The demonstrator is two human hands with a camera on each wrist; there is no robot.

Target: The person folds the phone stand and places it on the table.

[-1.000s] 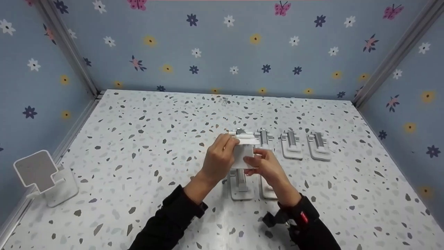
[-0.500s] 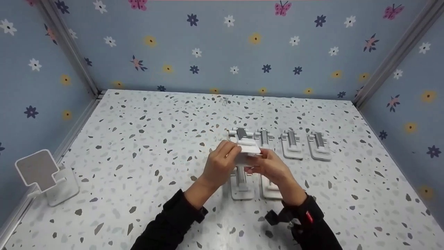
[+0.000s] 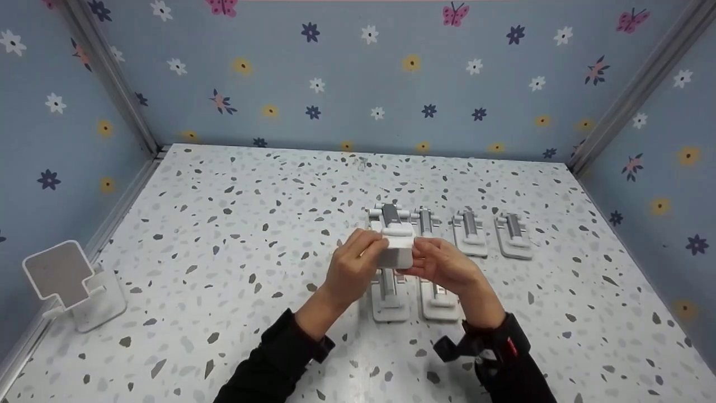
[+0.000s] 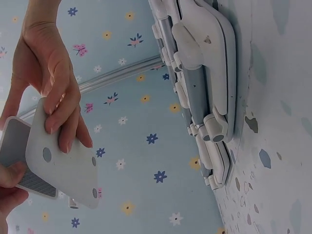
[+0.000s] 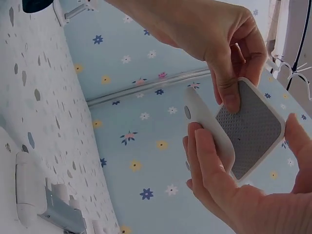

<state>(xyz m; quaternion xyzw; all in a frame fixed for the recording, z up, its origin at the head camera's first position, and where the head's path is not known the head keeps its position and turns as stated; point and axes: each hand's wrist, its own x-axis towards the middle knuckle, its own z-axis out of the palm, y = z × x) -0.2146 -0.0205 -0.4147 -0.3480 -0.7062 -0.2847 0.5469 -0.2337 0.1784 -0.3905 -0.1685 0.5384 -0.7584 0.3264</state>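
Both hands hold a white phone stand [image 3: 395, 258] raised over the near part of the table, partly folded open. My left hand [image 3: 353, 262] pinches its cradle plate, the thumb on the grey ribbed pad [image 5: 256, 129]. The fingers of my right hand [image 3: 450, 267] curl round the base [image 4: 63, 163], whose underside has round grey feet, while the thumb is at the cradle plate's edge. In the right wrist view, cradle and base stand at an angle to each other. Beneath the hands lie two folded stands, the left one [image 3: 390, 309] and the right one [image 3: 440, 309].
More folded phone stands lie in a back row, including one in the middle [image 3: 470, 238] and one at the right end [image 3: 514, 240]. An unfolded stand [image 3: 61, 274] is upright at the far left. Flower-patterned walls [image 3: 358, 73] enclose the speckled table [image 3: 251, 201].
The held stand has tilted and turned between the hands, with its grey hinge arm now showing above. My right hand has shifted slightly right, uncovering more of the folded stand below it.
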